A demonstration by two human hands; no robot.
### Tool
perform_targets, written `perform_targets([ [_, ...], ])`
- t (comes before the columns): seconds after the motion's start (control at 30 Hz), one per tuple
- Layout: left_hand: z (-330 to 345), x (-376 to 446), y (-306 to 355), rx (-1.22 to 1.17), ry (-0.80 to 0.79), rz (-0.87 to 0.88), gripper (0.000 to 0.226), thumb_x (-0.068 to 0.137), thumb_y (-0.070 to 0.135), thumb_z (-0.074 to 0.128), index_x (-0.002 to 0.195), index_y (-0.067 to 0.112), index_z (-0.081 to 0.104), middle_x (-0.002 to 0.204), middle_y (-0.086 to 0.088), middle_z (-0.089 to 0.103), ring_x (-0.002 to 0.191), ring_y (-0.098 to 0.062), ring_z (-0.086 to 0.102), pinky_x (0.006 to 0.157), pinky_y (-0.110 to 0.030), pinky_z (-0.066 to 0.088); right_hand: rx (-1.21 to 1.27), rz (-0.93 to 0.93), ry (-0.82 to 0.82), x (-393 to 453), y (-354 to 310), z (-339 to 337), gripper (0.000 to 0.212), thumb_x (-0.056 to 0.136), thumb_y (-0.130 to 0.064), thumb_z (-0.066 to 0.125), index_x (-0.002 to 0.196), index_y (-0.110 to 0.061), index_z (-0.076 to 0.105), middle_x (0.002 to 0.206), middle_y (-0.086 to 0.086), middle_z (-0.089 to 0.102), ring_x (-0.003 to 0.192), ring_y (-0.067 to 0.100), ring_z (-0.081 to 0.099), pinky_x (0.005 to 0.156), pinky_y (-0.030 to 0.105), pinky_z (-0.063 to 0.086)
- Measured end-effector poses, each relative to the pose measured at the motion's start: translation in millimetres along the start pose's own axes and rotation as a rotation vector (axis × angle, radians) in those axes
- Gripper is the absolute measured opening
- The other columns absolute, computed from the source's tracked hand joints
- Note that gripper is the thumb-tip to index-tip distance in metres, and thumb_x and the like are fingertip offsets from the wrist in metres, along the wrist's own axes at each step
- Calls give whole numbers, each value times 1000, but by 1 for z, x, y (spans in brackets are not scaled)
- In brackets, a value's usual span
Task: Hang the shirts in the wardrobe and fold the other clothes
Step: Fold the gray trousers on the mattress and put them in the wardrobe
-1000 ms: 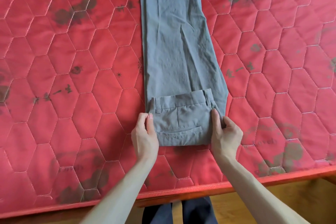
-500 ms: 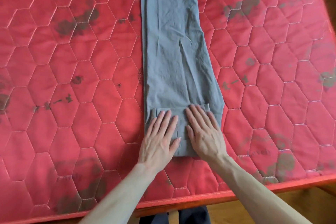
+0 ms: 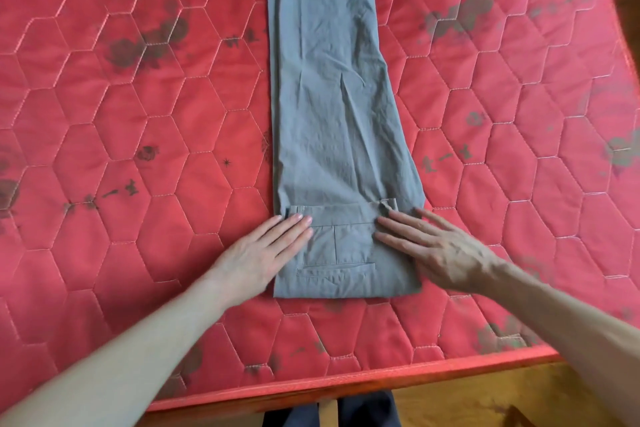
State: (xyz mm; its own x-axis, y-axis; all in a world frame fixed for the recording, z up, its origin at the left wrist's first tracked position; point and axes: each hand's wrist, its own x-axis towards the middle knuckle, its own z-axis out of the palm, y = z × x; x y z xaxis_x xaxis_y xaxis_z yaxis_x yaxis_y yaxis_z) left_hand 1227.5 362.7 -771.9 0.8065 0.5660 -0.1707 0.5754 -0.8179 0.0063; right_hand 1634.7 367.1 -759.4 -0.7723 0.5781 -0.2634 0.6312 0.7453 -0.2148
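Grey trousers (image 3: 332,107) lie lengthwise on the red quilted mattress (image 3: 138,114), legs stacked and running away from me past the top of the view. The waist end (image 3: 343,246) is folded over onto the legs, with the waistband and a back pocket facing up. My left hand (image 3: 263,253) lies flat on the left edge of that fold, fingers straight. On the fold's right edge my right hand (image 3: 436,250) presses flat, fingers spread.
The mattress's near edge (image 3: 346,381) runs below my forearms, with a wooden floor (image 3: 485,402) and my dark trouser legs (image 3: 332,412) beyond it. Red mattress stretches wide to both sides of the trousers.
A second ago both hands gripped the fold's sides. They then pressed flat at the fold's middle and have since slid apart to its left and right edges.
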Motion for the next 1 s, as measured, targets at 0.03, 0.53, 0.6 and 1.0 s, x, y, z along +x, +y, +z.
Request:
perform_targets([
  [0.03,-2,-2,-7,61,-35,65,67,97,0,12,164,2,2,173,-17,-1,160,-32,4,130,-48,12,-31,-43,-23,-3,11,-4,78,94,-17,48,166,-23,17,174,-3,11,161,17,8,128,49,15],
  [0.53,-9,13,-34,94,-128,139,87,96,35,43,162,-3,2,171,-24,1,159,-36,7,129,-48,17,-20,-169,108,21,28,-8,57,101,-20,47,157,-12,43,165,8,37,154,24,33,123,45,33],
  [0.6,-15,11,-33,93,-156,146,80,97,34,34,162,-3,7,171,-24,5,159,-37,10,129,-49,13,48,-170,98,18,26,-8,61,99,-23,54,157,-11,42,165,9,37,154,25,33,123,45,34],
  [1.0,-22,-33,13,-561,-252,173,74,96,15,44,165,17,18,172,5,19,157,-4,15,128,-36,21,587,98,3,-41,-27,-18,59,96,-32,61,151,-14,46,143,-8,61,123,9,63,97,21,51],
])
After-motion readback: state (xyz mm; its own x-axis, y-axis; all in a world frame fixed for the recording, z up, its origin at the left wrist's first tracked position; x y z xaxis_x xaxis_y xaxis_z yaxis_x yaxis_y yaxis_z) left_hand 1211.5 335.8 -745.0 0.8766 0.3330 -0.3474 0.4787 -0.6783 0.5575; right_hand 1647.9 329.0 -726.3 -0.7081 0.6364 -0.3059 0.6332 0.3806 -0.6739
